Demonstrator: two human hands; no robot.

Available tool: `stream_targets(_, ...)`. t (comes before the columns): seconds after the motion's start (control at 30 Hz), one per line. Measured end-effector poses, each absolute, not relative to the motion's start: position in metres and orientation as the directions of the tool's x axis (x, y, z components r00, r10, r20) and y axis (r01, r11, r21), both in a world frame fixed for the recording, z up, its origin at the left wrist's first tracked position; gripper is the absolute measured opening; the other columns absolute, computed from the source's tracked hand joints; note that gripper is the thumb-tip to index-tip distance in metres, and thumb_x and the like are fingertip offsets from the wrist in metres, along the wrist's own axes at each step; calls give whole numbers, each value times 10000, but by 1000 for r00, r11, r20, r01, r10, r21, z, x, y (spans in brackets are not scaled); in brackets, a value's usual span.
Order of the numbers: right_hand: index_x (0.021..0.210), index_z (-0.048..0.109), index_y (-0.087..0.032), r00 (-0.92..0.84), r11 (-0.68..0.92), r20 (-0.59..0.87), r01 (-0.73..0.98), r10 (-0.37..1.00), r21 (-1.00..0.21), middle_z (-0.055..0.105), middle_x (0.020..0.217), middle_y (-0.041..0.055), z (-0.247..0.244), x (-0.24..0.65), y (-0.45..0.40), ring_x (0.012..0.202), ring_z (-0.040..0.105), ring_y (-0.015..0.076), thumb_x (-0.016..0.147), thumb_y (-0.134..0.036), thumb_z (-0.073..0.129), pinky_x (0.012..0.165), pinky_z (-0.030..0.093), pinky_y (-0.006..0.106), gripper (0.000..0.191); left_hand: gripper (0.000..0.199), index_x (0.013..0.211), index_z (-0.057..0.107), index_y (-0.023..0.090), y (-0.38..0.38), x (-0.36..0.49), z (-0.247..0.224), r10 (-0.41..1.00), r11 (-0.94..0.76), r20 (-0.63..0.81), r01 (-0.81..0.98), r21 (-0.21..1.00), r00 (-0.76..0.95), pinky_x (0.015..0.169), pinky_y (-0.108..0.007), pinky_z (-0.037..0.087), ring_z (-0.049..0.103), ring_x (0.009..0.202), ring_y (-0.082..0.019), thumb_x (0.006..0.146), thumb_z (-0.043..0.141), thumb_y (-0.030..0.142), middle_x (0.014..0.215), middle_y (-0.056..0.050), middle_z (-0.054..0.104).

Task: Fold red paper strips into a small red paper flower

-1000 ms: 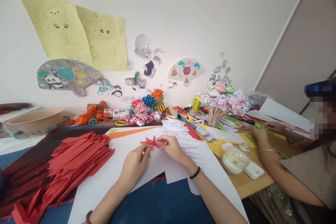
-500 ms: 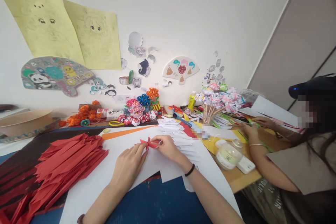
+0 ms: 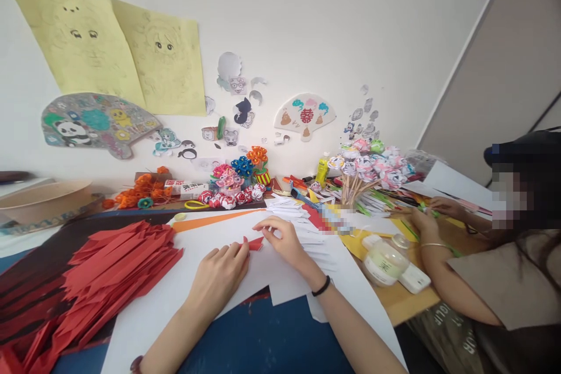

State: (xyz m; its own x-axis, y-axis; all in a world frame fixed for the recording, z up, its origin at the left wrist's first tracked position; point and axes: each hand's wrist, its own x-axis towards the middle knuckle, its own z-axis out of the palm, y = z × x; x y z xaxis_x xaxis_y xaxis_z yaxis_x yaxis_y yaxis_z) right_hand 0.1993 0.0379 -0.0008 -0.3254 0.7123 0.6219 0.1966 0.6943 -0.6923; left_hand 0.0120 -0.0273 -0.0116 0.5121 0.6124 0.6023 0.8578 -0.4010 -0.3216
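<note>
A small folded piece of red paper (image 3: 255, 243) is pinched by my left hand (image 3: 223, 269) over the white sheets (image 3: 188, 257); much of it is hidden behind the fingers. My right hand (image 3: 283, 239) hovers just to the right, fingers curved and thumb apart, with nothing visible in it. To the left lies a large pile of folded red paper strips (image 3: 118, 269). Beyond my right hand, a stack of white paper strips (image 3: 311, 239) runs along the sheet.
Paper flowers on sticks (image 3: 355, 187) stand at the back, beside a yellow bottle (image 3: 322, 169). To the right are a glass jar (image 3: 383, 263), a white phone-like object (image 3: 414, 278) and a co-worker (image 3: 504, 280) handling green strips. A beige bowl (image 3: 44, 201) sits far left.
My right hand has let go of the red paper and lifted slightly. The paper, earlier spread in a pinwheel-like shape between both hands, now shows smaller at my left fingertips.
</note>
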Motion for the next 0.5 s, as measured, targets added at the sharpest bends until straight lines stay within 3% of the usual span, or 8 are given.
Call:
stream_targets(0.1,969,723,-226,-429,697,607,78,669,-713,696,984,45,8,201,32,964,620,182,880,-327,632,839,481,306,162,187,1033,595,176,-26,9,-12,647,-397,566,860,-321,511,593,-294,338,568,660,-161,953,428,197,785,-20,604)
stream_targets(0.2,1008,716,-234,-532,719,587,60,610,-693,692,1009,41,9,201,29,1001,610,192,786,-387,734,917,456,332,270,193,1044,592,183,-25,6,-12,713,-384,501,871,-307,491,601,-296,358,577,679,-170,935,437,144,829,-26,613)
stream_targets(0.33,1038,707,-232,-545,773,593,176,592,-610,708,981,40,1,199,32,969,611,200,727,-380,782,898,451,335,352,236,1130,565,199,-23,2,-13,771,-369,436,884,-288,464,620,-303,390,593,718,-180,926,458,144,911,-37,623)
stream_targets(0.5,1001,708,-218,-571,815,587,330,574,-476,715,937,34,-8,199,36,905,618,180,817,-327,709,835,454,299,213,251,1170,548,206,-21,0,-13,765,-427,399,862,-273,505,617,-291,406,604,751,-177,940,453,176,922,-46,624)
